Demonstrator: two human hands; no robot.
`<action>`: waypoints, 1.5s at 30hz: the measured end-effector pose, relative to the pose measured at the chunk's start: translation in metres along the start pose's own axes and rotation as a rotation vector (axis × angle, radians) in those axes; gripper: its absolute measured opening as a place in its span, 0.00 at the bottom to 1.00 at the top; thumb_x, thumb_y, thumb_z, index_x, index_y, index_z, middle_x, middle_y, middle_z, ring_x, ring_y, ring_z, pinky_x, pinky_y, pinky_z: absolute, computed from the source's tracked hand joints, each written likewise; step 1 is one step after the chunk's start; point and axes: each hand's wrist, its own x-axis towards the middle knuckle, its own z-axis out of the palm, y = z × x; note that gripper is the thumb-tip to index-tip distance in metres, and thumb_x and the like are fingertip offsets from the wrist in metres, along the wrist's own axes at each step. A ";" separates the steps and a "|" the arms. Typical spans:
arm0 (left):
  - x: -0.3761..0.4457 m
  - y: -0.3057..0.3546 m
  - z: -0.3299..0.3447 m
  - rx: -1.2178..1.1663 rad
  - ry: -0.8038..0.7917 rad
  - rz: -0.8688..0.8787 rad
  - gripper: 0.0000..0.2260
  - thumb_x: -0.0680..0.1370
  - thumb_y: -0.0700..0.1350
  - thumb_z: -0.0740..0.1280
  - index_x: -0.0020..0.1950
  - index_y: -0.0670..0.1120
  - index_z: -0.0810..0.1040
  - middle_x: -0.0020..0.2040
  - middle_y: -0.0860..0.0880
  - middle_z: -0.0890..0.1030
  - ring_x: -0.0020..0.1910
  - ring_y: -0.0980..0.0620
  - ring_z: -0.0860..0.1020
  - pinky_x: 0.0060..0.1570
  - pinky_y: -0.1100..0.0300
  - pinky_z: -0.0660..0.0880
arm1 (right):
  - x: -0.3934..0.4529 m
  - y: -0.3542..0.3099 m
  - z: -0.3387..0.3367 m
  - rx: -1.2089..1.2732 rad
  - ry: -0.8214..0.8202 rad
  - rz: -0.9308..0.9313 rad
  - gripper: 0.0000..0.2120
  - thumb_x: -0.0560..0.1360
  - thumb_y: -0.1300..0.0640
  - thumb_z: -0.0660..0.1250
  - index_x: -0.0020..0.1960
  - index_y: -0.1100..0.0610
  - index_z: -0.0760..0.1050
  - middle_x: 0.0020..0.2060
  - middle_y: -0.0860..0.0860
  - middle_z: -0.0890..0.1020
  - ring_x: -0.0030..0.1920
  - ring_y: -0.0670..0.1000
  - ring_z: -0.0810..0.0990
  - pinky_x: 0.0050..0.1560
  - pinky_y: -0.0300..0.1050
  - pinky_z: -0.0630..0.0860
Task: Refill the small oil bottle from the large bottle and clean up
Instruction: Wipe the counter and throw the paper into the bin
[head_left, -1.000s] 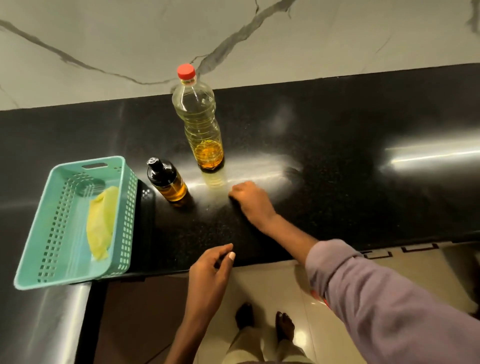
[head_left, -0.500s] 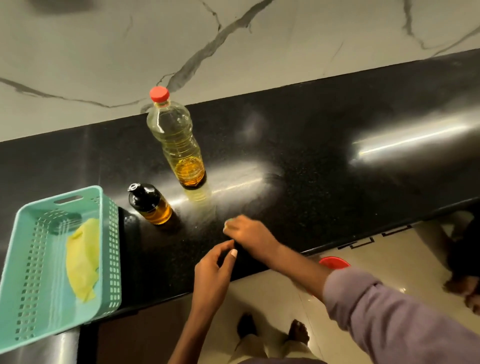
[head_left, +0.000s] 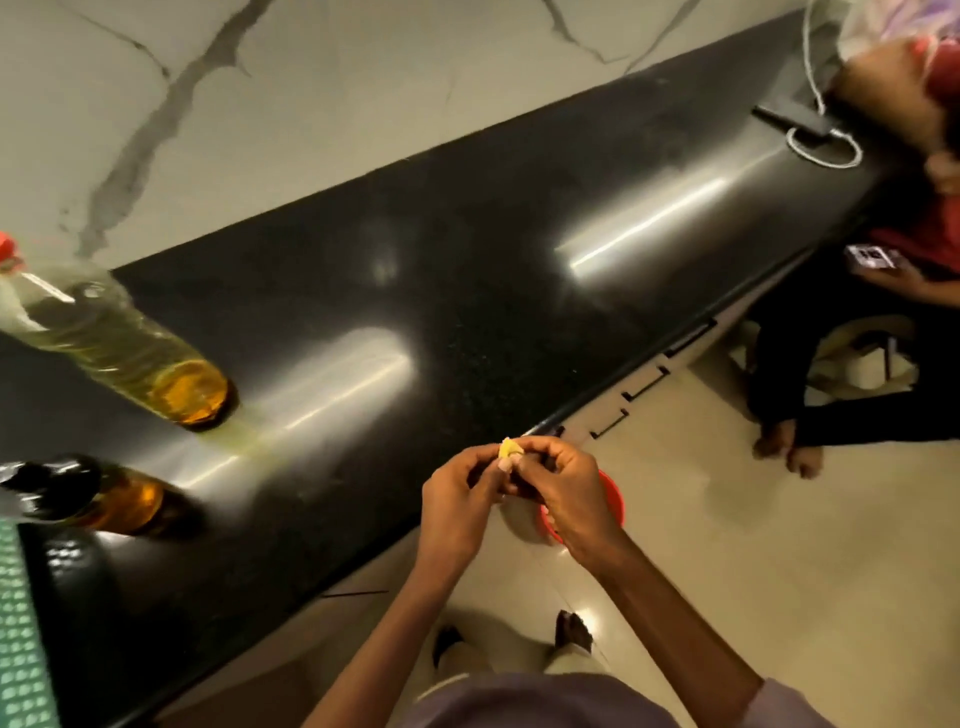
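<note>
The large clear oil bottle with a red cap stands at the far left of the black counter, part full of yellow oil. In front of it stands the small dark oil bottle with amber oil and a black top. My left hand and my right hand meet just past the counter's front edge, fingers pinched together on a small yellow scrap, above a red bin on the floor.
A teal basket shows only its edge at the lower left. At the counter's far right lie a dark object and a white cord. Another person sits at the right, holding a phone. My bare feet stand on the tiled floor.
The view swung right, so the bottles and basket slid to the left edge. My right hand left the counter top and joined my left hand at the edge, both now holding the yellow scrap.
</note>
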 end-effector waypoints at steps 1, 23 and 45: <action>0.003 0.000 0.015 0.049 -0.029 0.007 0.07 0.78 0.44 0.66 0.52 0.56 0.80 0.46 0.55 0.83 0.44 0.59 0.82 0.44 0.59 0.80 | -0.001 0.003 -0.018 -0.075 0.038 -0.027 0.06 0.73 0.63 0.69 0.49 0.56 0.80 0.42 0.54 0.84 0.44 0.50 0.84 0.43 0.41 0.81; 0.014 -0.015 0.270 -0.203 -0.257 -0.421 0.10 0.80 0.43 0.63 0.59 0.50 0.80 0.56 0.50 0.82 0.60 0.50 0.78 0.63 0.55 0.73 | 0.053 0.091 -0.245 -0.492 0.304 -0.153 0.07 0.72 0.63 0.65 0.45 0.57 0.81 0.38 0.47 0.83 0.39 0.46 0.81 0.44 0.43 0.78; 0.102 -0.101 0.279 -0.264 -0.013 -0.763 0.18 0.78 0.29 0.58 0.67 0.41 0.71 0.62 0.44 0.74 0.64 0.45 0.72 0.64 0.52 0.71 | 0.114 0.140 -0.279 -0.638 0.235 0.060 0.13 0.77 0.64 0.63 0.60 0.62 0.77 0.56 0.57 0.81 0.57 0.55 0.79 0.55 0.42 0.73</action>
